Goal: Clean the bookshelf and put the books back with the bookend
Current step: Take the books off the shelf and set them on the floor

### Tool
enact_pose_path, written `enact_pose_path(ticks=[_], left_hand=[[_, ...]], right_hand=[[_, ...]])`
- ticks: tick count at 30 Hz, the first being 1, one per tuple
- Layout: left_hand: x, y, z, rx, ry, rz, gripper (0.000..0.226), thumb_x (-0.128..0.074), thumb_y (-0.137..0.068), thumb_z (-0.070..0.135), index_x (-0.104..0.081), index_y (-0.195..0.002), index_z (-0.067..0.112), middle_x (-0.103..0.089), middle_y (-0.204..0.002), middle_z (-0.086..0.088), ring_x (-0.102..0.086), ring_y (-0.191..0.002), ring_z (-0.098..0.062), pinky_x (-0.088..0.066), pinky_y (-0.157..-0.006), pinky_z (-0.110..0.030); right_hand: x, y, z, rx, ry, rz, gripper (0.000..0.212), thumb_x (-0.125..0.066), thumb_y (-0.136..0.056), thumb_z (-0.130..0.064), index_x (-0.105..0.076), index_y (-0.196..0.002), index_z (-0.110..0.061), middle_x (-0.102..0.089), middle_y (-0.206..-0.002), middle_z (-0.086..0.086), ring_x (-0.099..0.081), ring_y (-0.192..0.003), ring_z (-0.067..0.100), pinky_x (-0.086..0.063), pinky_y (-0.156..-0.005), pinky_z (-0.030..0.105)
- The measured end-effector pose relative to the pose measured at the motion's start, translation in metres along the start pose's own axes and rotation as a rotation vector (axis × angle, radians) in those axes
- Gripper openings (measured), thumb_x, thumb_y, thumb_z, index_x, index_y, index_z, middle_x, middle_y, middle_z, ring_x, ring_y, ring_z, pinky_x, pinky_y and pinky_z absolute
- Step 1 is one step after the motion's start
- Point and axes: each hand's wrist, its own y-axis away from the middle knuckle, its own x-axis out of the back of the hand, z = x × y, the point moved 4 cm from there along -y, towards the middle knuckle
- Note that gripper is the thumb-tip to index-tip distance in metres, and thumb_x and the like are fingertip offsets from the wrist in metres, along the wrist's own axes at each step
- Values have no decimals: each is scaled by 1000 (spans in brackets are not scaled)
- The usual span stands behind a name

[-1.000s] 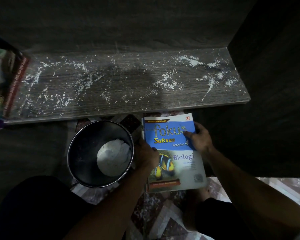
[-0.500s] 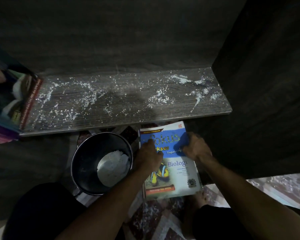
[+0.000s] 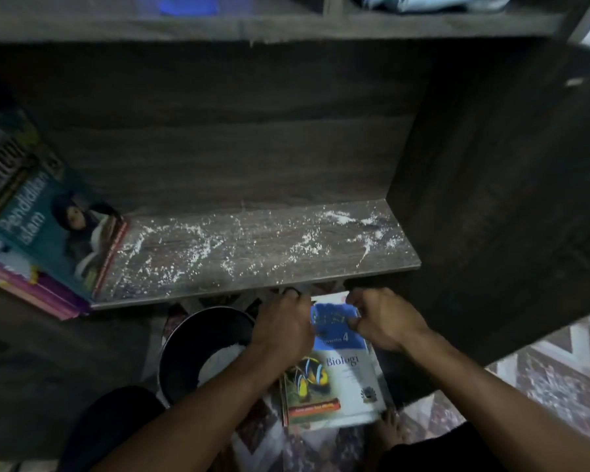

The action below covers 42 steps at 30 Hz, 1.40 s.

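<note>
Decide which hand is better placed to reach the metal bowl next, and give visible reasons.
Left. The left hand lies at the Biologi book's left edge, right beside the metal bowl's rim. The right hand is on the book's far side and would have to cross over.

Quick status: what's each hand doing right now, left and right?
Left hand: closed, fingers curled round the far left edge of the Biologi book.
Right hand: closed, gripping the same book's far right edge.
</note>
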Motion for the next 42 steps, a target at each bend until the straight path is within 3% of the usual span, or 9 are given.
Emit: enact_pose_path(ticks=[5, 10, 16, 23, 29, 33, 37, 42], left_hand=[[54, 25, -7, -85, -92, 208, 36, -51, -83, 29, -55, -117, 16, -57, -117, -5, -53, -110, -27, -42, -96, -38], [109, 56, -25, -102, -86, 427, 39, -70, -68, 17, -64, -106, 14, -66, -104, -5, -63, -95, -24, -54, -84, -39], [160, 89, -59, -1, -165, 546, 45, -72, -73, 23, -61, -116, 14, -61, -118, -6, -58, -111, -26, -49, -97, -44], [209, 118, -109, 141, -223, 653, 56, -77, -68, 24, -59, -120, 15, -59, -126, -7, -54, -122, -30, -46, -100, -52], [242, 139, -149, 273, -228, 769, 54, -73, -77, 25, -57, -127, 14, -52, -136, -11, -43, -132, -34, -39, -105, -56], [255, 152, -178, 355, -209, 850, 59, -75, -73, 21, -56, -127, 10, -47, -138, -18, -36, -135, -41, -33, -110, -59], [253, 162, -205, 429, -84, 903, 66, -77, -72, 14, -50, -131, 7, -35, -145, -22, -28, -140, -42, -32, -113, -55], [239, 164, -220, 417, 141, 950, 73, -73, -78, 8, -38, -142, 9, -18, -154, -17, -27, -143, -32, -36, -113, -47]], right_hand=[[46, 41, -51, 188, 75, 138, 34, -60, -90, -38, -57, -123, -29, -66, -119, 0, -63, -107, 24, -48, -82, 31], [82, 70, -105, 343, 69, 230, 48, -59, -94, -40, -43, -139, -31, -61, -132, -4, -61, -114, 21, -49, -95, 37], [103, 78, -171, 496, 146, 298, 57, -58, -94, -43, -36, -144, -31, -55, -140, -3, -53, -127, 22, -40, -103, 35], [119, 76, -249, 676, 200, 394, 64, -58, -94, -40, -28, -150, -29, -44, -148, -4, -45, -133, 19, -32, -109, 37], [128, 73, -311, 808, 159, 410, 65, -61, -92, -35, -32, -150, -27, -42, -151, -5, -48, -131, 20, -38, -106, 35], [128, 63, -350, 863, 51, 372, 65, -61, -93, -36, -32, -151, -27, -38, -153, -6, -46, -134, 18, -41, -104, 35], [127, 46, -384, 881, -92, 317, 65, -64, -93, -38, -34, -149, -26, -42, -151, -5, -42, -136, 15, -39, -108, 33], [120, 22, -422, 881, -244, 247, 61, -70, -86, -42, -45, -140, -29, -53, -141, -5, -52, -127, 14, -45, -106, 40]])
